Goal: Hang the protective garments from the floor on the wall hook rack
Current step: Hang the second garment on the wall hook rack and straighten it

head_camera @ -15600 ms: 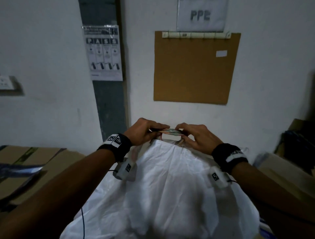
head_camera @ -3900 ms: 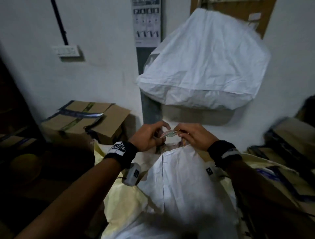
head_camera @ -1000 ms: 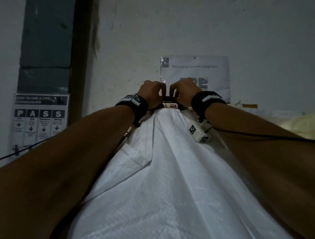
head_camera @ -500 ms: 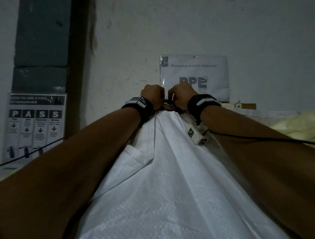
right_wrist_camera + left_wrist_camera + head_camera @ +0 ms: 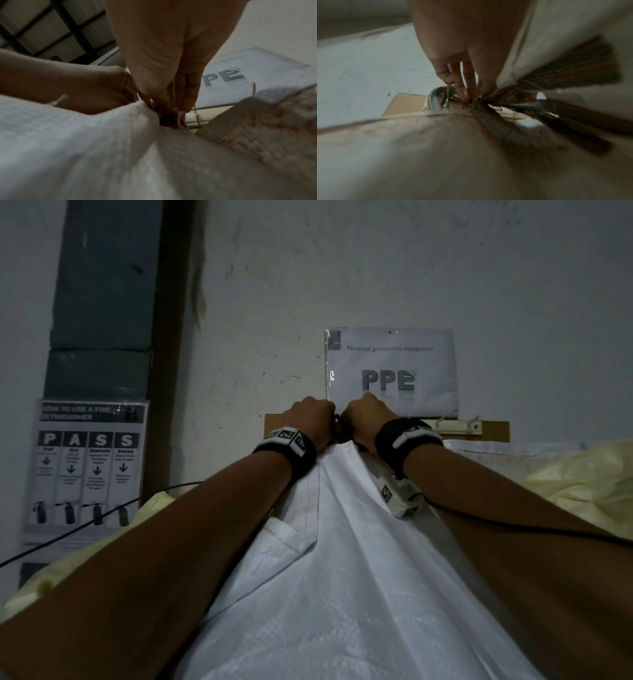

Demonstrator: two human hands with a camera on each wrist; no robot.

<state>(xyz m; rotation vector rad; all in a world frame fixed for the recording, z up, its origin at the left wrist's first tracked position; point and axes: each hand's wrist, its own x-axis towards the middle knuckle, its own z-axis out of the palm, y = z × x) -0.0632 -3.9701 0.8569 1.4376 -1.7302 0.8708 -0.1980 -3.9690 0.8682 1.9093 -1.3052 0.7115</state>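
A white protective garment [image 5: 342, 577] hangs from my two hands against the wall. My left hand [image 5: 310, 419] and right hand [image 5: 368, 419] are side by side at the hook rack [image 5: 455, 426], both pinching the garment's collar. In the left wrist view my fingers [image 5: 464, 81] pinch a striped collar band [image 5: 435, 102] next to a thin wire hook [image 5: 447, 94]. My right fingers [image 5: 180, 92] grip the bunched collar beside another wire hook [image 5: 197, 115]. Whether the collar is on a hook is hidden by the hands.
The rack sits on a brown board [image 5: 493, 431] under a PPE sign [image 5: 390, 371]. A yellow garment [image 5: 582, 481] and a white one [image 5: 507, 450] hang to the right. A fire extinguisher poster [image 5: 89, 467] and a grey pillar [image 5: 102, 285] are at the left.
Both hands stayed at the rack and closed in on each other. The collar label seen between them a second ago is now hidden behind the hands.
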